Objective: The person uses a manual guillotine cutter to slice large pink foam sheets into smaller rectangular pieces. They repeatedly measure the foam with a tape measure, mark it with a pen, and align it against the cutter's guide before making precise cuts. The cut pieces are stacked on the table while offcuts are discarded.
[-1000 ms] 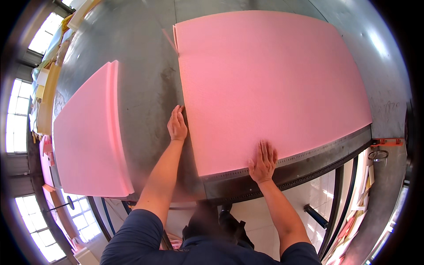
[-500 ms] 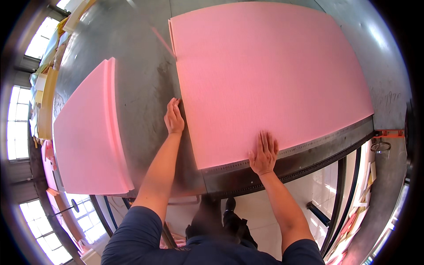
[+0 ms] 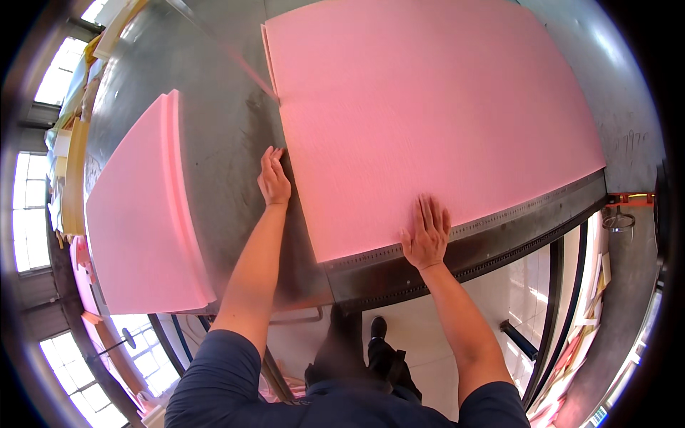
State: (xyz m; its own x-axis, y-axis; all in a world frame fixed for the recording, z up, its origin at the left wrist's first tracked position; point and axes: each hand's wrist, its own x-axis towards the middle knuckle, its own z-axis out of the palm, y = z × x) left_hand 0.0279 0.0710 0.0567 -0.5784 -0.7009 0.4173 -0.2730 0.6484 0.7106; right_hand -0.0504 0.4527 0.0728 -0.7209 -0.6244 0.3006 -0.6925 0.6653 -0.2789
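A large pink foam sheet (image 3: 428, 121) lies on a grey metal table, with a second layer showing at its far left edge. My left hand (image 3: 273, 178) is beside the sheet's left edge, fingers extended and fingertips at the edge; whether they touch it is hard to tell. My right hand (image 3: 428, 232) rests flat on the sheet's near edge, fingers stretched forward and thumb out to the left. Neither hand grasps anything. A thin, straight strip like a saw blade (image 3: 250, 70) slants down to the sheet's left edge, beyond my left hand.
Left of my left arm lies a stack of narrower pink foam pieces (image 3: 139, 214). A graduated ruler strip (image 3: 499, 215) follows the sheet's near side, above the dark table edge (image 3: 385, 289). An orange bracket (image 3: 629, 199) sits at the right. Yellow boards (image 3: 73, 178) stand at the far left.
The large sheet has slid slightly forward, its far left corner now farther past the thin strip. Both hands have moved forward with it. The whole view has shifted a little.
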